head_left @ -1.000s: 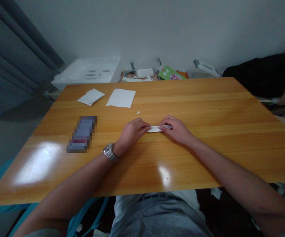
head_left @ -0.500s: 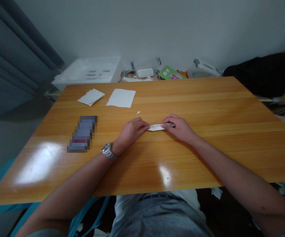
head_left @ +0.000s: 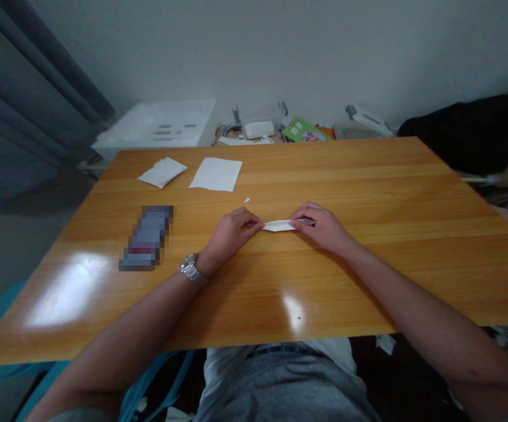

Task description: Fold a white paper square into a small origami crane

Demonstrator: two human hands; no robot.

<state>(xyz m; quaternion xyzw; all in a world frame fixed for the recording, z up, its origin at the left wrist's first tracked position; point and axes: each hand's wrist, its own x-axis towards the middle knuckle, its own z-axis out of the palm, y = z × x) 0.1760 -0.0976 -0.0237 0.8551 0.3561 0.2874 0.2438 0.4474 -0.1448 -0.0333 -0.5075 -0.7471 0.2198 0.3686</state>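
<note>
A narrow strip of folded white paper point(head_left: 279, 225) lies between my two hands, just over the tabletop. My left hand point(head_left: 235, 231), with a silver watch point(head_left: 191, 268) at its wrist, pinches the strip's left end between thumb and fingers. The thumb and fingers of my right hand point(head_left: 321, 227) grip it toward the right end, whose tip shows past the thumb. A tiny white paper scrap point(head_left: 247, 200) rests on the table just beyond my left hand.
The wooden table point(head_left: 345, 299) holds a flat white sheet point(head_left: 216, 174), a folded white paper point(head_left: 163, 172) and a pixelated phone-shaped object point(head_left: 147, 238). Behind its far edge are a white tray point(head_left: 174, 123), a green booklet point(head_left: 304, 130) and a black cloth point(head_left: 464, 132).
My left hand has shifted slightly left and my right hand slightly right along the folded paper. A little more of the strip's left end shows. Other things stay put.
</note>
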